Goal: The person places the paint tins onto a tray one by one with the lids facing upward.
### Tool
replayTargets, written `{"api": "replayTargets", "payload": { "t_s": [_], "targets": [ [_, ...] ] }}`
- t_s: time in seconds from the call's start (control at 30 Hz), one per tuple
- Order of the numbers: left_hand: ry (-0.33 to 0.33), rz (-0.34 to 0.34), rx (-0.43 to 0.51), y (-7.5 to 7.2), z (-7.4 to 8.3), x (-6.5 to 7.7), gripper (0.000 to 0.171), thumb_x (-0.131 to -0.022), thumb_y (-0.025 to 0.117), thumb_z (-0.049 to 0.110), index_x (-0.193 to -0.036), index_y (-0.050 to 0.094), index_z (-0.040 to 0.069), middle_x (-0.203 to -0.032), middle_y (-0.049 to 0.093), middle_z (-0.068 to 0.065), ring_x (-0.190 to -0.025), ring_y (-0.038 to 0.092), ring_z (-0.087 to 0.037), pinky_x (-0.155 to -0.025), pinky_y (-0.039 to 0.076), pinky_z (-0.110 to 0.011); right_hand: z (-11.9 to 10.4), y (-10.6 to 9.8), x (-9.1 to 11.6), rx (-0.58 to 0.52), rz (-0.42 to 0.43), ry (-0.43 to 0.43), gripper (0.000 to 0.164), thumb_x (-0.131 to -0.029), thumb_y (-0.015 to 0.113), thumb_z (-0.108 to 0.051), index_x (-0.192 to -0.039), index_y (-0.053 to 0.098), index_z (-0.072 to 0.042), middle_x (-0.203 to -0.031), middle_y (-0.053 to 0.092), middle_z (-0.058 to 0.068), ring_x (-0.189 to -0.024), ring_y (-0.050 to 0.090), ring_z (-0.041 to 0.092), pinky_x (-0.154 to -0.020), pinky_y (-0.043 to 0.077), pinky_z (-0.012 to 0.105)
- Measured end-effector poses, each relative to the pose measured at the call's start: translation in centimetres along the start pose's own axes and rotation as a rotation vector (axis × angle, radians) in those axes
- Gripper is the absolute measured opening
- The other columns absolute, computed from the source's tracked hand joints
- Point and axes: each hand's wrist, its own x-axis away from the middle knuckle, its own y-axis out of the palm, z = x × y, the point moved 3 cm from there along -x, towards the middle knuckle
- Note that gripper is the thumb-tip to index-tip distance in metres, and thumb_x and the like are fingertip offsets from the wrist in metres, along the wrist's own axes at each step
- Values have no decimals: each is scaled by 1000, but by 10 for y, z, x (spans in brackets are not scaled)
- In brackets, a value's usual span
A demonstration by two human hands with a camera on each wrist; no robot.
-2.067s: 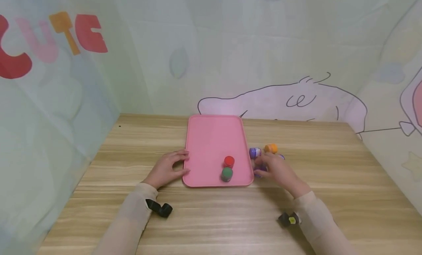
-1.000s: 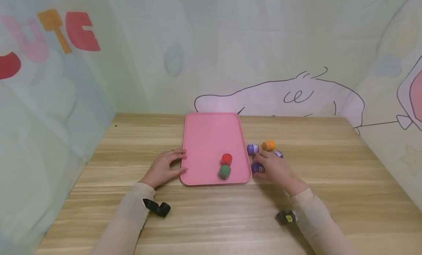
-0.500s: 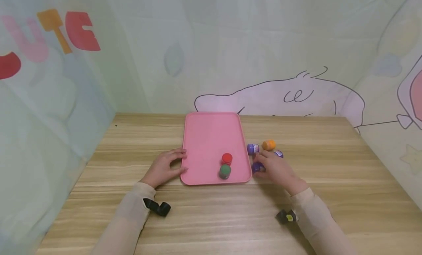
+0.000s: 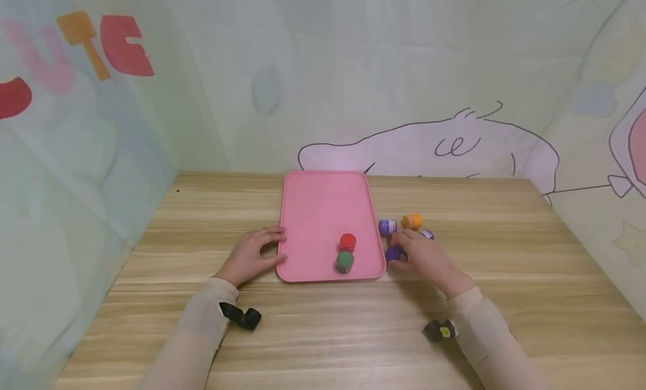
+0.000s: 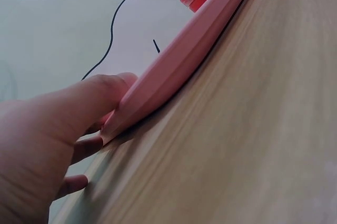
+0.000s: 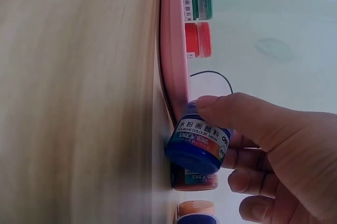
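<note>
My right hand [image 4: 426, 259] pinches a small blue gouache paint jar [image 6: 196, 142] beside the tray's right edge. In the right wrist view, the jar leans, with my thumb at its lid end and the other fingers partly hidden behind. A reddish-brown jar [image 6: 195, 182] shows just past it. My left hand [image 4: 252, 256] rests at the left rim of the pink tray [image 4: 325, 202], thumb and fingertips spread along it. On the tray, a green jar [image 4: 345, 262] stands close in front of a red jar [image 4: 347, 242].
Right of the tray, a purple jar [image 4: 387, 227] lies by the rim. An orange jar [image 4: 413, 221] and another purple jar [image 4: 427, 235], partly hidden by my right hand, lie beyond. Everything is on a wooden table [image 4: 323, 334] before a printed cloth backdrop [image 4: 227, 98].
The head view has shifted slightly since the oldest frame. My right fingers have settled around the blue jar, which has turned a little. My left hand stays at the tray rim.
</note>
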Motion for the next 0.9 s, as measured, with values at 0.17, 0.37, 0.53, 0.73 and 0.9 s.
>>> {"api": "replayTargets", "payload": {
  "t_s": [0.17,0.37,0.53,0.73,0.9],
  "targets": [
    [-7,-4,-3,0,0,0,43,-81,76,25,-119,67,6,-135,59,-11,-127,54,-32,-106,41,-53,1,-1,1,-14,5,4,39,-77,80,-29,-106,62,-9,-101,66,5,-88,63,16,-75,59,35],
    [-14,-1,3,1,0,0,42,-81,76,25,-118,68,7,-135,60,-10,-126,54,-32,-106,42,-52,2,-3,1,-27,12,2,37,-79,79,-27,-105,62,-6,-99,66,7,-85,64,17,-73,58,35],
    [-12,2,2,1,0,0,42,-81,77,26,-117,68,7,-135,60,-10,-126,54,-32,-106,42,-51,2,-4,2,-47,8,8,36,-80,77,-26,-105,61,-6,-100,67,8,-86,64,18,-72,58,35],
    [-11,-1,-6,1,0,0,43,-81,76,26,-118,68,6,-135,60,-10,-126,55,-32,-106,42,-51,1,-5,3,-78,49,-6,38,-80,77,-26,-106,60,-6,-98,67,9,-86,65,20,-70,58,36],
    [-10,0,-2,0,1,0,42,-81,76,25,-117,68,6,-135,60,-11,-126,54,-32,-106,43,-51,-1,-6,3,-103,64,-7,37,-80,77,-28,-105,60,-5,-97,67,8,-85,65,20,-70,58,35]
  ]
}}
